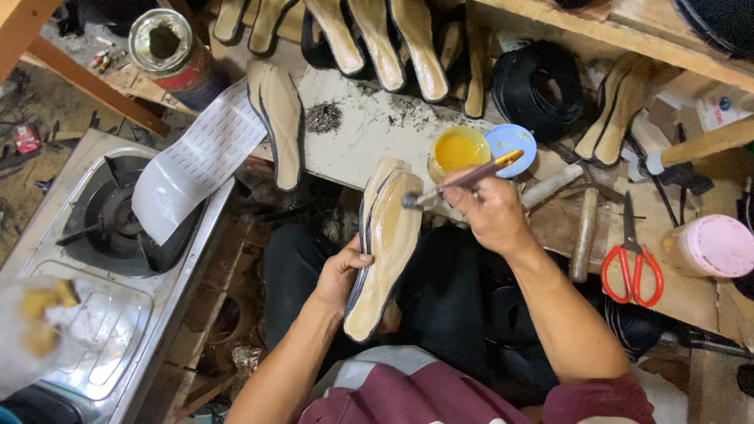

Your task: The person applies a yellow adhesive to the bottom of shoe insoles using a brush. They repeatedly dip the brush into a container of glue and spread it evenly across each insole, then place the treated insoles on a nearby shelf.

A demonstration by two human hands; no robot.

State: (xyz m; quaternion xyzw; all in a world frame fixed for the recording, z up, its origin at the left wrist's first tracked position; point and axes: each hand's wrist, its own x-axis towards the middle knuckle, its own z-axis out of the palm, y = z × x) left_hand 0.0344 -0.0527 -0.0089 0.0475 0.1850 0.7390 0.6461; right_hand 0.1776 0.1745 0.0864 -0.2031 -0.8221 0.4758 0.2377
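My left hand (339,275) grips a tan shoe sole (386,247) with a dark rim by its left edge, holding it over my lap. My right hand (488,210) holds a brush (463,181) whose dark bristles touch the upper part of the sole, which looks glossy. Just behind the brush stands an open tub of yellow glue (458,151) with its light blue lid (512,141) beside it on the bench.
A row of similar soles (369,35) leans at the back, one sole (279,118) lying at the left. Red-handled scissors (632,263), a hammer (585,232), a pink tub (711,245) and black cord (538,82) lie right. A gas stove (110,228) with paper stands left.
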